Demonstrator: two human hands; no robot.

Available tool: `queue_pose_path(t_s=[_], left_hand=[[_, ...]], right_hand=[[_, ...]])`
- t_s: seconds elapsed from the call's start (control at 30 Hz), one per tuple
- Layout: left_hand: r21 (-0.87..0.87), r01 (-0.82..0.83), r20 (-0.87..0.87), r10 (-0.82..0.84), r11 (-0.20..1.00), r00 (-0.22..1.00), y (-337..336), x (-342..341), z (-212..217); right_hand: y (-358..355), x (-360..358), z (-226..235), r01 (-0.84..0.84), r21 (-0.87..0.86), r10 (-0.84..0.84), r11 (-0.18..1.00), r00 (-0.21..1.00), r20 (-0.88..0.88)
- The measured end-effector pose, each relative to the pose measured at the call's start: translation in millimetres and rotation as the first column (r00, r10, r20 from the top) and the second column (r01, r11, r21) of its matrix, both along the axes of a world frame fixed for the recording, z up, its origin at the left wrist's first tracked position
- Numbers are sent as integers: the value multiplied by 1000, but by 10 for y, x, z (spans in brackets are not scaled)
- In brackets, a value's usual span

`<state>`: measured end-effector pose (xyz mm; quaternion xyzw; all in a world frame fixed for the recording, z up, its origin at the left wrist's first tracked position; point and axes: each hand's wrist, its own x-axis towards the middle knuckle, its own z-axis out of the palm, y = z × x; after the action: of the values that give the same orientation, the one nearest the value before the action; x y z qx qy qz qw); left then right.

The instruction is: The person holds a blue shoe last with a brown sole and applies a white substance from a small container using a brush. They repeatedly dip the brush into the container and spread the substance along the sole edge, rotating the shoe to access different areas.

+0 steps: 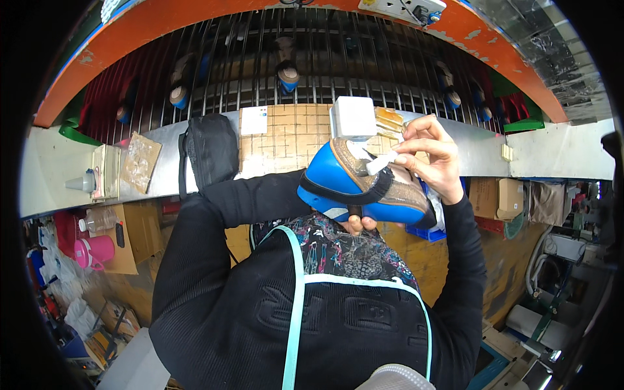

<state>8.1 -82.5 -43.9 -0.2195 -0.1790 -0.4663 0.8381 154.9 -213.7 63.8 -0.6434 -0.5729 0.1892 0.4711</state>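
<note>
A blue and speckled brown shoe (335,172) with a black strap lies tilted before my chest. My left hand (361,224) holds it from below; only the fingertips show under its near edge, the rest being hidden by the shoe. Between thumb and fingers of my right hand (432,156) is a small white stick-like piece (381,162). Its end is against or just over the upper part of the shoe, near the opening; I cannot tell if they touch. Just beyond the shoe stands a white block (354,117), with yellowish translucent pieces (390,122) beside it.
A cardboard sheet (283,153) covers part of the metal bench, with a black pouch (211,153) at its left. Farther off, several shoes (288,77) sit on a rack of metal rods (240,65). A pink jug (94,252) stands low at the left, cardboard boxes (497,198) at the right.
</note>
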Motion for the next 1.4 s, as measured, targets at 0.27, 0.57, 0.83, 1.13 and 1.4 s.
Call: queue_pose_path(t_s=[0.27,0.57,0.83,1.13,1.4], left_hand=[[6,4,72,-4,1000,997,-59,-64,114],[-98,167,89,-159,981,983,-231,-20,-59],[59,-88,194,75,994,978,89,163,-339],[692,-617,103,794,376,599,1018,496,-116],[688,-709,338,794,158,505,1085,476,-287]], right_hand=[[101,125,134,-143,-123,147,982,989,28],[96,196,315,-167,-252,235,953,933,271],[-83,237,434,67,-131,-50,989,990,134],[-81,-838,-37,494,76,-499,866,846,185],[172,-753,-416,579,494,-757,648,418,502]])
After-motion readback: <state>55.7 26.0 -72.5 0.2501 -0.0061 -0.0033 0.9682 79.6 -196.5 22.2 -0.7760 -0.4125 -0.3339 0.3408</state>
